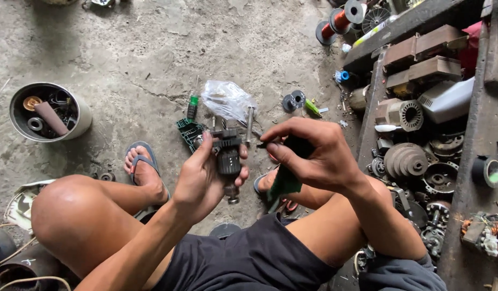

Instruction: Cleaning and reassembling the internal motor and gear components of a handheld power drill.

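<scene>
Left hand (198, 180) grips a motor armature (228, 159); right hand (316, 153) clutches green cloth (285, 180) above open floor (125, 54).

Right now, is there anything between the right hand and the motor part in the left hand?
Nothing visible. The left hand holds the dark motor part; the right hand, gripping a green cloth, has its fingertips just beside the part, with only a small open gap.

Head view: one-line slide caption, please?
Left hand grips a motor armature; right hand holds a green cloth beside it.
</scene>
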